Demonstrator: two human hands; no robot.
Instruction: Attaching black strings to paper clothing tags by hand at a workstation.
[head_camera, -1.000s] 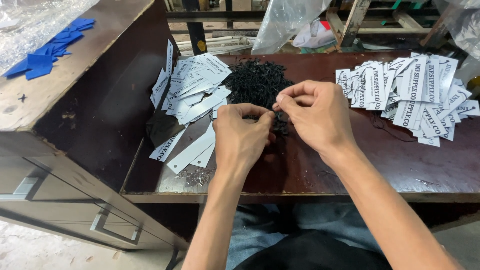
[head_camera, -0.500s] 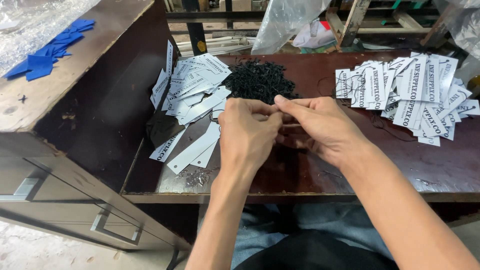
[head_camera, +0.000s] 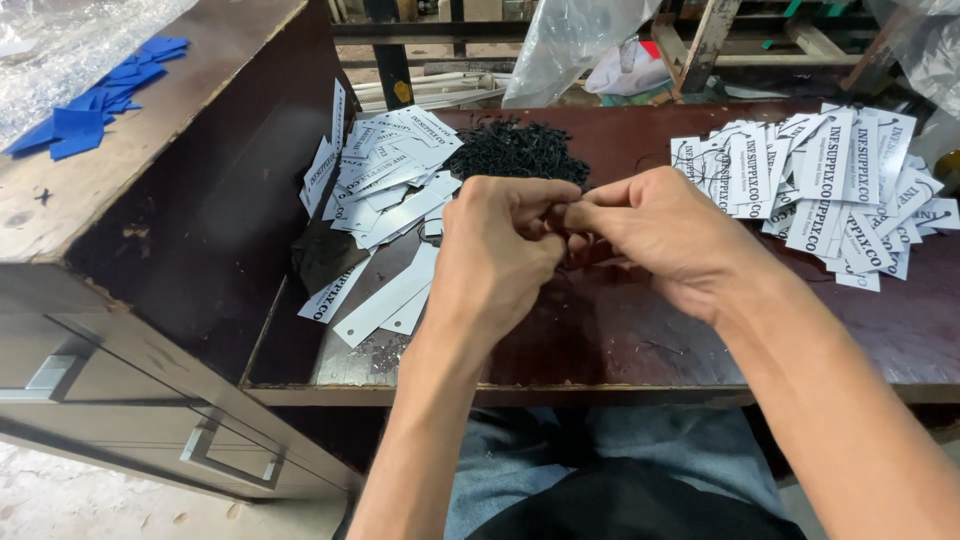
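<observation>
Fingers of the left hand (head_camera: 495, 250) and right hand (head_camera: 665, 235) meet at centre frame, tips pinched together on something small and dark, prob. a black string loop; the thing itself is mostly hidden by the fingertips, so can't tell if a tag is in the grip too. Both hands hover just above the dark wooden surface (head_camera: 620, 340), near its front edge.

Judged step: fitting or knotting one string, w/ fine two-handed work (the next move likely calls for steady tension and a small pull, not reach).

Just behind the hands lies a heap of black strings (head_camera: 515, 150). To the left, a loose pile of white paper tags (head_camera: 385, 170), some long blank strips closer to the front edge. To the right, a second spread of printed tags (head_camera: 830, 180), well apart from the hands.

Open room: bare surface under and right of the wrists. A cabinet wall (head_camera: 210, 210) rises close on the left, blue pieces (head_camera: 100, 100) on its top.
</observation>
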